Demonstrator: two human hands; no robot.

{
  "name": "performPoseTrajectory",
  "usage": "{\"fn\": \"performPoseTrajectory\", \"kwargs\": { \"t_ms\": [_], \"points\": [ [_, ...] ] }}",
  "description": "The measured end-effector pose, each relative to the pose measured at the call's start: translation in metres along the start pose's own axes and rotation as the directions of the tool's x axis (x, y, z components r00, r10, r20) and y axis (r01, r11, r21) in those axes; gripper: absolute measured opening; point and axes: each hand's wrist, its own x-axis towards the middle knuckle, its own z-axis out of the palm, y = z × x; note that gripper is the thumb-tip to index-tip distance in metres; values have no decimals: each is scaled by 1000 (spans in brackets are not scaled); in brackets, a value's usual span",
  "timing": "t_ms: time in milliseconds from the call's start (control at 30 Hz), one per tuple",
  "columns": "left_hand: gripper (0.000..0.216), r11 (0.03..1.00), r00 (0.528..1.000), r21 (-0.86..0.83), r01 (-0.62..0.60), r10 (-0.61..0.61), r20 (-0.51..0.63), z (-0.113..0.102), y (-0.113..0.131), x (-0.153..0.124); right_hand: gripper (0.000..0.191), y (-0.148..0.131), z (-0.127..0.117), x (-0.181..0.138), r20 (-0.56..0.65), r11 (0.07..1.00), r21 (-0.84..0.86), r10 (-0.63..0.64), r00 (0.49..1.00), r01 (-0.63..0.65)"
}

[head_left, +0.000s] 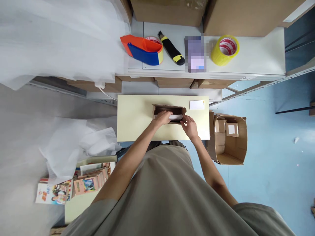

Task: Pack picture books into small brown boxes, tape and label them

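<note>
Head view, looking straight down. A small open brown cardboard box sits on the pale yellow rectangular table, a little right of the table's middle and nearer its far edge than its near one. The box's long axis runs left to right, parallel to the table's far edge. A flat white item lies at the box's opening, its long axis also left to right; what it is cannot be told.

The left hand rests on the left part of the box, fingers curled over the white item's left end and apparently gripping it. The right hand sits at the box's near right corner, fingers bent towards the item's right end; whether it grips or only touches cannot be told. Both hands are at the box, the left one further over the opening, so the item lies just ahead of the left fingers and to the left of the right hand.

A small white card lies near the table's far right corner, apart from the box. On the grey shelf beyond stand an orange and blue tape dispenser, a black and yellow utility knife and a roll of yellow tape. A larger open cardboard carton holding small boxes stands on the floor off the table's right edge.
</note>
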Motion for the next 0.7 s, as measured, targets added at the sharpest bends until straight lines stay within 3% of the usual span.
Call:
{"fn": "performPoseTrajectory", "kwargs": {
  "t_ms": [233, 467, 700],
  "points": [
    [56, 999, 1000, 15, -30, 30, -6, 13, -8, 4, 43, -5, 0, -6, 28, 999, -41, 22, 999, -20],
    [52, 995, 988, 68, -75, 84, -130, 10, -46, -34, 46, -5, 1, -9, 27, 997, -75, 19, 999, -17],
    [34, 977, 986, 210, 34, 2, -168, 11, -57, -56, 50, -13, 10, -6, 59, 995, -98, 15, 998, -9]
  ]
}}
